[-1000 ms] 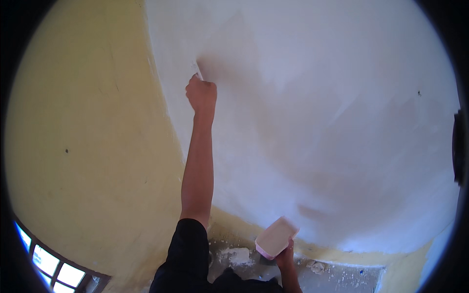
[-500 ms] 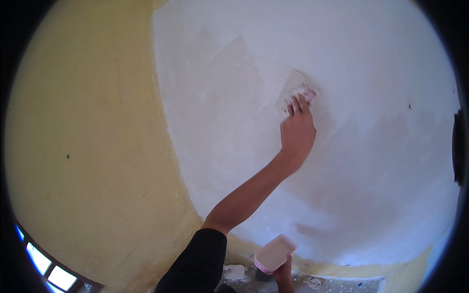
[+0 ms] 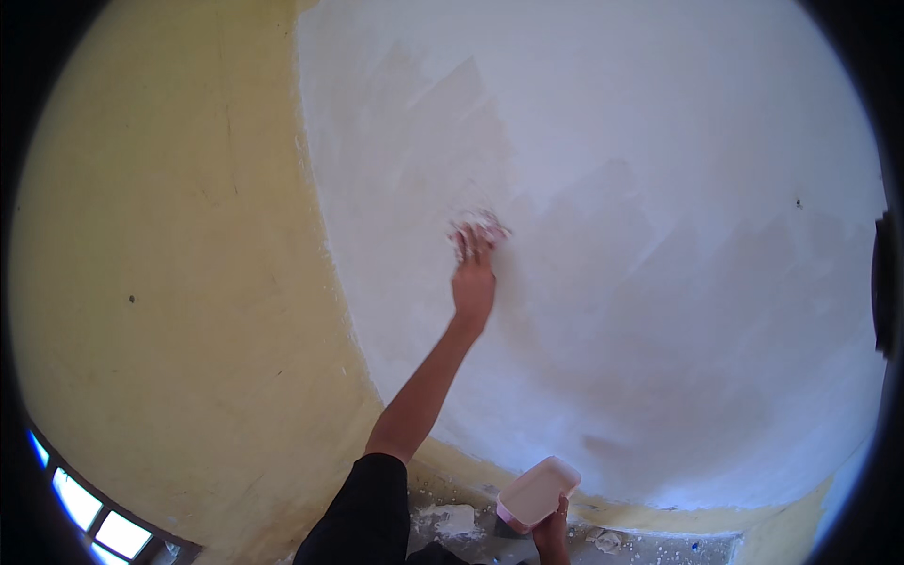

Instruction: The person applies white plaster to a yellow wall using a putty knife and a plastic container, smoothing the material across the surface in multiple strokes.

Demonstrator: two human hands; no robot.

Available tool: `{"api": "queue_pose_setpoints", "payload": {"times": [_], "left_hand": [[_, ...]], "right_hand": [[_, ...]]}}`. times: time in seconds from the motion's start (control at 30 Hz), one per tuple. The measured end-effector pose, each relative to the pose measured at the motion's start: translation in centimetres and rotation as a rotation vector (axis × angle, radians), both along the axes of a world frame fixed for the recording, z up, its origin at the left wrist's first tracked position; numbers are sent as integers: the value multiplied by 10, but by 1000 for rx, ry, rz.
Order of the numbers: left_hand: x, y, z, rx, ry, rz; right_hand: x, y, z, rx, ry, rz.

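Note:
My left hand presses a putty-smeared flat scraper against the wall, fingers closed over it; the tool is blurred and its blade hardly shows. Around it the wall carries a coat of white putty, with greyer, damp-looking patches in the middle and lower right. Low in the view, my right hand grips a pink rectangular tub by its side. Pale, smooth putty fills the tub, which is held tilted.
Bare yellow wall takes up the left side, meeting the white coat at a ragged edge. A window shows at bottom left. Below, the speckled floor has white splashes and a lump of putty. A dark object stands at the right rim.
My left hand has swept the scraper down and to the left across the wall, leaving a greyish streaked band. The tub in my right hand has hardly moved.

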State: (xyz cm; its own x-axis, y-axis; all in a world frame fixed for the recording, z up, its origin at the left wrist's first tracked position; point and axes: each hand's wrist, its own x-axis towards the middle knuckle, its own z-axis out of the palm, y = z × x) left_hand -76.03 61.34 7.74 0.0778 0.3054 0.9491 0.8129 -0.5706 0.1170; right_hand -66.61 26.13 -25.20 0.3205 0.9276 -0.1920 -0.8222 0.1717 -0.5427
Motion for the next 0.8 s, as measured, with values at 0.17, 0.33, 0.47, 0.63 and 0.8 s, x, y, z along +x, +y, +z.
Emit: {"api": "queue_pose_setpoints", "payload": {"times": [0.17, 0.33, 0.47, 0.63, 0.8], "left_hand": [[42, -63, -89, -22, 221, -125], [9, -104, -122, -97, 26, -304], [-29, -75, -54, -261, -482, -134], [-73, -16, 22, -389, -664, -92], [-23, -21, 73, -342, -672, 33]], "right_hand": [[6, -4, -3, 33, 15, 19], [5, -15, 0, -43, -56, 7], [13, -19, 13, -17, -21, 6], [10, -18, 14, -27, -21, 22], [13, -19, -5, -49, -165, 8]]}}
